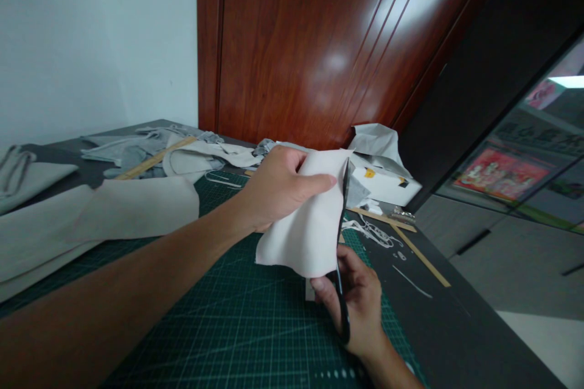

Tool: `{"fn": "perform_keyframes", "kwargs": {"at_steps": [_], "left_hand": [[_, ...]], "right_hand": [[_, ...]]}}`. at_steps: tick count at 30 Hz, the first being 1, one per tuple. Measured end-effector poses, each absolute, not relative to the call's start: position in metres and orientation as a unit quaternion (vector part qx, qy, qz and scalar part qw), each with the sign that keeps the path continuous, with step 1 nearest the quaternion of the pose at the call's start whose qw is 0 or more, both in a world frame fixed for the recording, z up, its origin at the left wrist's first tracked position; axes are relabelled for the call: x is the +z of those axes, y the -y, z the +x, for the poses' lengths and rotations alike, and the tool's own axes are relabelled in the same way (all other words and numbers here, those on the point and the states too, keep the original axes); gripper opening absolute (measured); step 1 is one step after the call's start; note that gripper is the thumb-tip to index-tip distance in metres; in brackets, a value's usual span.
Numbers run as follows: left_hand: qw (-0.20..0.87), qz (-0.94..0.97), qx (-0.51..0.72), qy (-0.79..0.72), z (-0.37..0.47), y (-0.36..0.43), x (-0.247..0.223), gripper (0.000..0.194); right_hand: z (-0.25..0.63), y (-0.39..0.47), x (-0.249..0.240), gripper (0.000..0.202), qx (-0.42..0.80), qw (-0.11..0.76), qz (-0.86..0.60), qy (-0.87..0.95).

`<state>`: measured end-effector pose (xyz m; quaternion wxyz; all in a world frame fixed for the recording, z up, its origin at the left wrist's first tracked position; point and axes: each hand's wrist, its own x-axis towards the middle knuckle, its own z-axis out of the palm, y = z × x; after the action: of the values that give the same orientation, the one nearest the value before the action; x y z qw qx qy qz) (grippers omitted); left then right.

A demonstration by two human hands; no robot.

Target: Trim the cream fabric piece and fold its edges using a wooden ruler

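Observation:
My left hand (pixel 285 185) is closed on a small piece of white fabric (pixel 301 243), with the thumb lying on top. The fabric hangs in a soft curve above the green cutting mat (pixel 228 322). In my right hand (pixel 358 298) is a pair of black scissors (pixel 343 310), gripped by the handles. The blades run up along the right edge of the fabric, their tips near its top corner. Part of the blades is hidden by the fabric.
Larger white fabric pieces (pixel 141 209) lie at the left. Behind them are grey scraps (pixel 132 149) and a wooden ruler (pixel 155 158). A white box (pixel 387 185), wooden strips (pixel 422 255) and white string (pixel 374 232) are on the right. A brown door (pixel 292 42) stands behind the table.

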<state>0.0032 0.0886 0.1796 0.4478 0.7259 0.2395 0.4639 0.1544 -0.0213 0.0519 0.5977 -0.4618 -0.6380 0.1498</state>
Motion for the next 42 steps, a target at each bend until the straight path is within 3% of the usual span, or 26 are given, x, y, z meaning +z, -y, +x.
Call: {"fn": "perform_keyframes", "kwargs": {"at_steps": [42], "left_hand": [[0.482, 0.713, 0.454, -0.232, 0.0036, -0.0906, 0.1778, 0.01]], "right_hand": [[0.1555, 0.0233, 0.0581, 0.015, 0.07, 0.559, -0.49, 0.665]]}}
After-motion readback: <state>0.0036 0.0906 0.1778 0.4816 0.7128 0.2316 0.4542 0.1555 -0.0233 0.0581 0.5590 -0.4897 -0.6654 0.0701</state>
